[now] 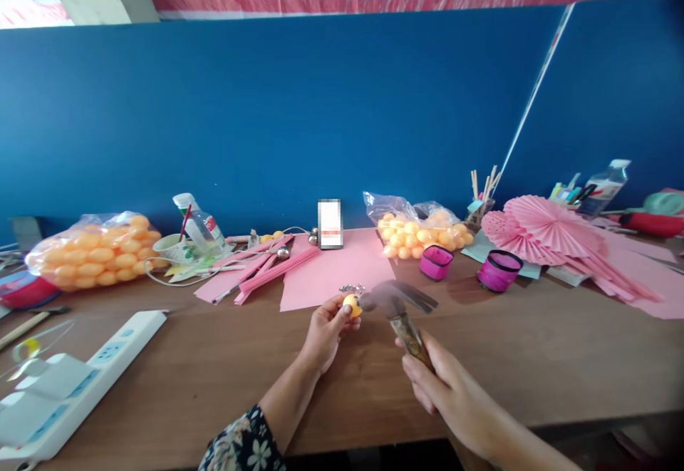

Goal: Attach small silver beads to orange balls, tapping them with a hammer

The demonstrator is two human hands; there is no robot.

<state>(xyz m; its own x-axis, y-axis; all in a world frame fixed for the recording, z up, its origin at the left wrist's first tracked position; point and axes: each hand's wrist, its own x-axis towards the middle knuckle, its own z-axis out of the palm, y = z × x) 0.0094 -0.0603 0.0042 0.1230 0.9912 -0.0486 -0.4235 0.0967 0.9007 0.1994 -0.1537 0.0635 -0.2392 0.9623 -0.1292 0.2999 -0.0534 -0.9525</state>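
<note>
Between the fingers of my left hand [327,335] is a small orange-yellow ball [351,305], held low over the table in the middle. My right hand [435,375] is wrapped round the wooden handle of a claw hammer [407,328]. The hammer's head, slightly blurred, lies sideways with its striking face close beside the ball and its claw pointing right. Whether face and ball touch, I cannot tell. Just behind the ball sits a small cluster of shiny metal bits [351,288] at the edge of a pink paper sheet [342,264].
Bags of orange balls stand at the left [96,254] and the back right [411,236]. Two magenta fabric rings [499,271] and pink paper fans [556,232] are on the right. A white power strip [115,350] lies front left; a blue partition [299,115] rises behind.
</note>
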